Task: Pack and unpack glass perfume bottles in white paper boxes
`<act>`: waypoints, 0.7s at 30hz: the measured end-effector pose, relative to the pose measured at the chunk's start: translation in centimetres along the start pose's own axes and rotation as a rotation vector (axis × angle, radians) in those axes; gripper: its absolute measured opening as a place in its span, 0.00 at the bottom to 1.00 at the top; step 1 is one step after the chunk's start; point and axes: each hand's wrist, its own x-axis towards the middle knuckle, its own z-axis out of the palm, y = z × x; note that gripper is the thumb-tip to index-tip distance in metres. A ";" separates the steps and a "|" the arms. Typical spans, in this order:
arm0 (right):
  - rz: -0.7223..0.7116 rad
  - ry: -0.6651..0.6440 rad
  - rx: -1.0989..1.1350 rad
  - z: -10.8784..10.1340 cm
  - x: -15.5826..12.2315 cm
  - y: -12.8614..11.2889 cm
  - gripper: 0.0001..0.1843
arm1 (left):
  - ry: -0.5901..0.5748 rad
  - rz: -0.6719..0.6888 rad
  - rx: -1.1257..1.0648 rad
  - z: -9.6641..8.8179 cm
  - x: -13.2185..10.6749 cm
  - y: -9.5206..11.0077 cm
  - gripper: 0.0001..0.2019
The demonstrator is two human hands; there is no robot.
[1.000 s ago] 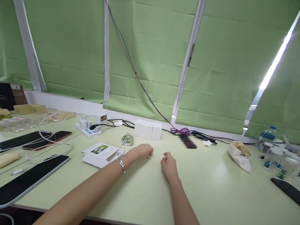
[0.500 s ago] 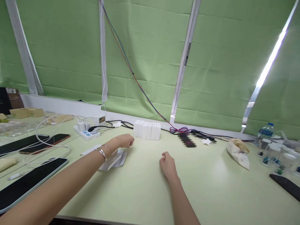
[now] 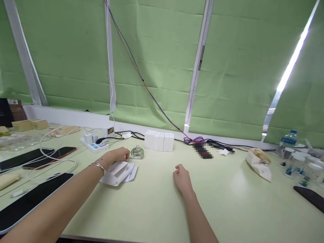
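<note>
My left hand, with silver bracelets on its wrist, is over the far edge of an opened white paper box. Its fingers curl downward; what they hold, if anything, is hidden. Folded white paper lies beside the box. Just right of this hand, apart from it, a small round clear glass bottle stands upright on the table. My right hand rests on the tabletop with fingers curled in and nothing visible in them. A row of several white boxes stands upright behind, right of the bottle.
At left lie a phone, a white cable and a power strip. Black cables run along the wall. A cloth pouch, clear jars, a water bottle and a dark phone are at right.
My left hand has drawn back to the left, from near the white boxes to the opened box. The glass bottle, hidden before, now shows. My right hand stays in place.
</note>
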 end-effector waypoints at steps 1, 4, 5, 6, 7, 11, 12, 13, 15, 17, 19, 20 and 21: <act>0.000 0.001 0.001 0.0 0.0 0.0 0.13 | 0.000 -0.003 -0.015 0.2 0.1 -0.1 0.09; 0.000 0.005 0.007 0.0 0.0 0.0 0.13 | -0.005 -0.016 -0.053 0.0 0.1 -0.2 0.10; -0.001 0.006 0.009 0.0 0.0 0.0 0.13 | -0.008 -0.022 -0.063 -0.3 0.1 -0.2 0.10; -0.002 0.007 0.011 0.0 0.0 0.0 0.13 | -0.008 -0.028 -0.073 -0.7 0.0 -0.1 0.10; -0.003 0.008 0.013 0.0 0.0 0.0 0.13 | -0.005 -0.031 -0.084 -1.1 0.0 0.1 0.12; -0.007 0.015 0.012 0.1 0.0 0.0 0.13 | 0.041 -0.005 -0.151 -2.5 0.6 1.3 0.26; -0.010 0.016 0.010 0.1 0.0 0.0 0.13 | 0.055 0.009 -0.166 -2.6 0.9 1.7 0.29; -0.014 0.017 0.007 0.1 0.0 0.0 0.13 | 0.069 0.018 -0.176 -2.6 1.2 2.1 0.31; -0.023 0.019 0.000 0.1 0.0 0.1 0.13 | 0.094 0.021 -0.181 -2.3 2.0 2.8 0.31; -0.030 0.021 -0.006 0.1 0.1 0.1 0.14 | 0.115 0.011 -0.176 -2.0 2.6 3.2 0.27; -0.034 0.022 -0.009 0.1 0.2 0.2 0.14 | 0.136 -0.005 -0.172 -1.9 2.8 3.1 0.22; -0.035 0.022 -0.008 0.1 0.3 0.2 0.14 | 0.147 -0.017 -0.170 -1.9 2.7 2.8 0.20; -0.036 0.022 -0.006 0.2 0.3 0.3 0.14 | 0.159 -0.033 -0.170 -2.0 2.4 2.5 0.20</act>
